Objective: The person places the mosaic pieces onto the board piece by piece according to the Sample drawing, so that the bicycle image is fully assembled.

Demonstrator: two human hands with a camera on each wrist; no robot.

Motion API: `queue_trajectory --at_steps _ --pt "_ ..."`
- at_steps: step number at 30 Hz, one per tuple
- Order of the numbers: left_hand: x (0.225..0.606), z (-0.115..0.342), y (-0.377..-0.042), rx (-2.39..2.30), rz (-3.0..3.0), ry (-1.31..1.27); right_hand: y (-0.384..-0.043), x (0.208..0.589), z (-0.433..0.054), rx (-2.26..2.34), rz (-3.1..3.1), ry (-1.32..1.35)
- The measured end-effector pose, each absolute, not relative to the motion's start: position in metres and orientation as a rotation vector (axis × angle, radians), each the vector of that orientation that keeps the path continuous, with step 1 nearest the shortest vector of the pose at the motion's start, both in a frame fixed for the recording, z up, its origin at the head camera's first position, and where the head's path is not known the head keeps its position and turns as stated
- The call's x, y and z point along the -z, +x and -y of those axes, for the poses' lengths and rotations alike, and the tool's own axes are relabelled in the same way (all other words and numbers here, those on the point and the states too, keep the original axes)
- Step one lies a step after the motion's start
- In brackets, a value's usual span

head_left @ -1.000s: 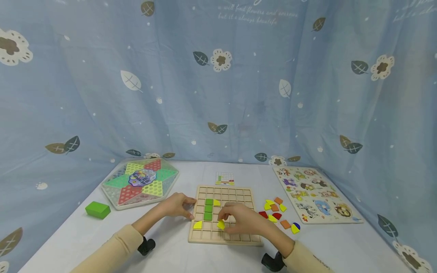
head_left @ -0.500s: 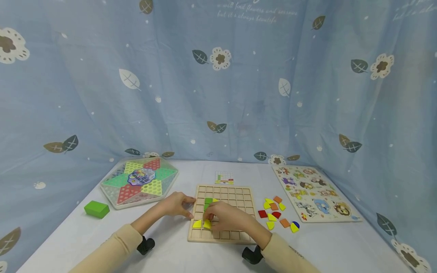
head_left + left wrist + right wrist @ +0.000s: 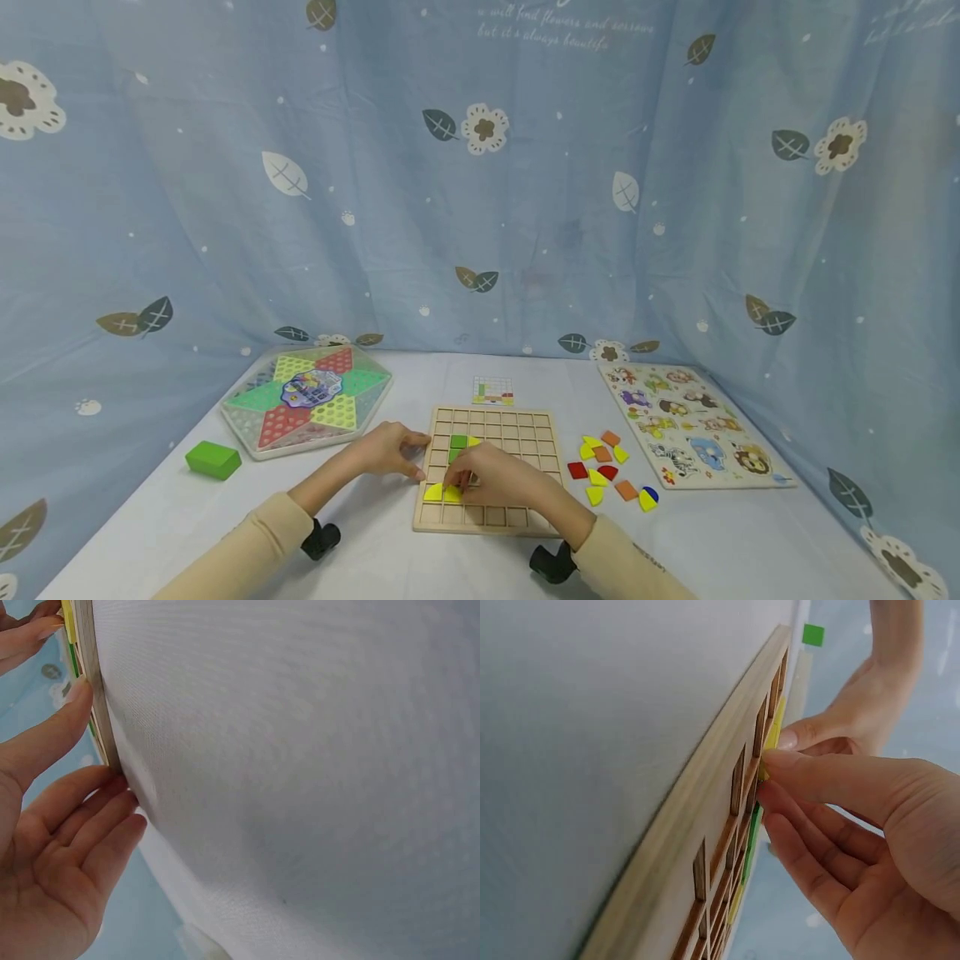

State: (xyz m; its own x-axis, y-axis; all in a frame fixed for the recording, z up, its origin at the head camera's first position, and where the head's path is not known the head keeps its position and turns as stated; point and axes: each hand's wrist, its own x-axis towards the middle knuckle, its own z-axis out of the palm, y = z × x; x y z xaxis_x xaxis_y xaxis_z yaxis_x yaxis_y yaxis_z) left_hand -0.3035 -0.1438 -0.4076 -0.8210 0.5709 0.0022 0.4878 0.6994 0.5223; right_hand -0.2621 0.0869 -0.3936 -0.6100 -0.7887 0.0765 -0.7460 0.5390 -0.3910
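Note:
A wooden grid board (image 3: 480, 528) lies in front of me in the head view. With thumb and fingertips my right hand (image 3: 498, 477) pinches a yellow quarter-circle tile (image 3: 452, 494) at the board's lower left. Another yellow quarter-circle (image 3: 433, 493) lies just left of it. My left hand (image 3: 386, 450) touches the board's left edge, its thumb and fingers spread apart along the side; the left wrist view shows the thumb (image 3: 56, 739) against that edge. Green square tiles (image 3: 458, 442) sit in a column above, partly covered by my right hand, beside a yellow tile (image 3: 473, 440).
Right of the board lie several loose yellow, orange and red tiles (image 3: 596, 477). A printed pattern card (image 3: 492, 391) is behind it. An animal puzzle (image 3: 705, 429) stands far right, a Chinese checkers box (image 3: 311, 398) far left, near a green block (image 3: 213, 460).
My right hand has moved left across the board with the yellow quarter-circle tile, bringing it beside the other yellow one. My left hand has stayed at the edge.

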Motion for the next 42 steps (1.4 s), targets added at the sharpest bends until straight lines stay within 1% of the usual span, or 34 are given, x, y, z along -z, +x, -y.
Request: queue_trajectory --at_steps 10,18,24,30,37,42 --pt "0.406 0.144 -0.302 -0.766 -2.749 0.882 -0.261 0.395 -0.089 0.673 -2.64 -1.284" --pt "0.406 0.141 -0.304 -0.771 -2.748 0.881 -0.256 0.386 -0.108 0.701 -2.62 -1.284" --pt "0.406 0.141 -0.304 -0.765 -2.752 0.886 -0.257 0.372 -0.14 0.678 -2.652 -1.282" --pt "0.407 0.143 -0.303 -0.774 -2.754 0.87 -0.268 0.362 -0.176 0.719 -2.743 -1.243" --pt "0.407 0.143 -0.304 -0.772 -2.754 0.861 -0.29 0.36 -0.227 0.678 -2.97 -1.049" --pt "0.408 0.143 -0.303 -0.759 -2.768 0.838 -0.302 0.367 -0.253 0.707 -2.986 -0.956"
